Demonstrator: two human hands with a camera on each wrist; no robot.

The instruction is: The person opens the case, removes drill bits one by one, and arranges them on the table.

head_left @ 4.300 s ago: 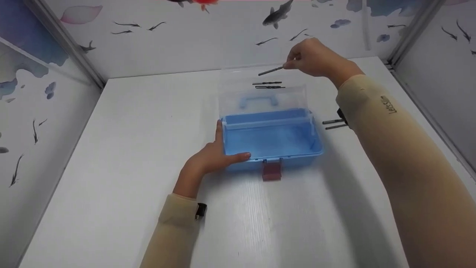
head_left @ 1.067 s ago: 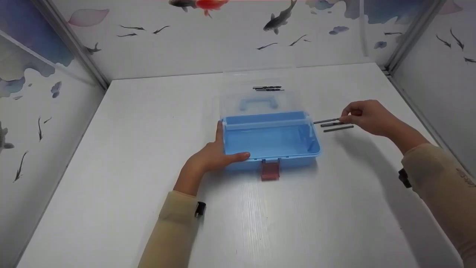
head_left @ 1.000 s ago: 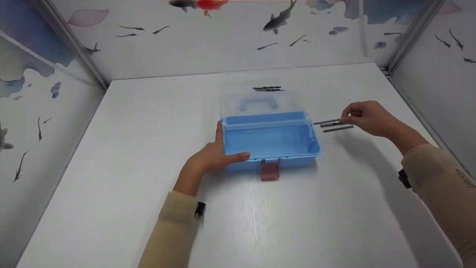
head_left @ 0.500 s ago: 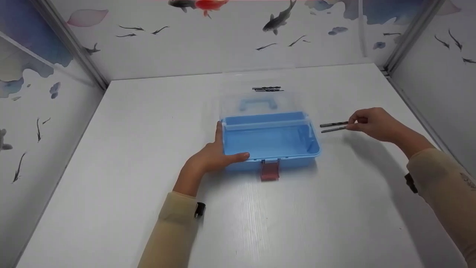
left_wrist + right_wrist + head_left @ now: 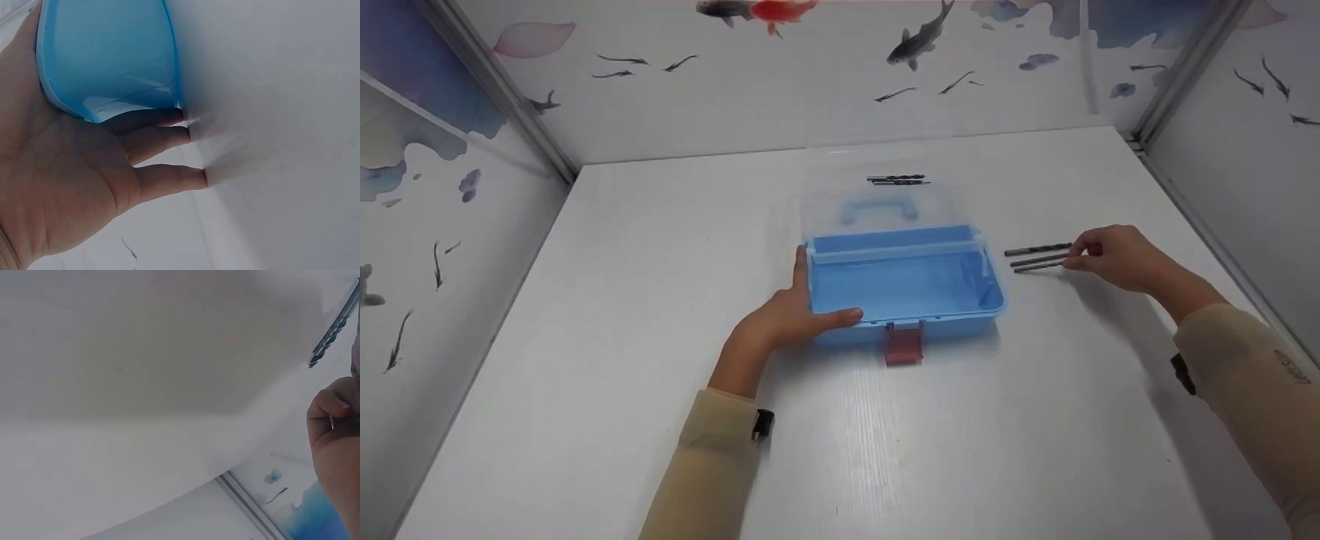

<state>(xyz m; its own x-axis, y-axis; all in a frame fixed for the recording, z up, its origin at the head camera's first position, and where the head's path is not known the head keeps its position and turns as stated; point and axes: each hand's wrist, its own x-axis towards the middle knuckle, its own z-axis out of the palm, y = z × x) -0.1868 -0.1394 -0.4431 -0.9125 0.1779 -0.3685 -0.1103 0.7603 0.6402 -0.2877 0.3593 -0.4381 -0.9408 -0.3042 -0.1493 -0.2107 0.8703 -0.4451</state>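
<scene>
My left hand (image 5: pixel 780 319) lies spread at the left corner of an open blue plastic box (image 5: pixel 960 328), thumb over the front rim and index finger along the left side. In the left wrist view, three straight fingers (image 5: pixel 169 179) reach down the box's outside to the table. To the right of the box, my right hand (image 5: pixel 1121 259) pinches the end of a thin drill bit (image 5: pixel 1031 268) between thumb and fingers, low over the table. Right behind it lie another thin bit (image 5: pixel 1027 262) and a thicker, fluted drill bit (image 5: pixel 1031 250).
The box's clear lid (image 5: pixel 825 187) is folded back, its blue handle (image 5: pixel 879 204) showing. Several dark drill bits (image 5: pixel 898 180) lie side by side within its outline. A red-brown latch (image 5: pixel 904 345) hangs at the front. Printed wall panels (image 5: pixel 660 112) border the white table (image 5: pixel 622 300).
My right hand moved from over the lid to the right of the box. Within the last second it shifted toward me, bringing the bit in front of the other two. My left hand stayed put.
</scene>
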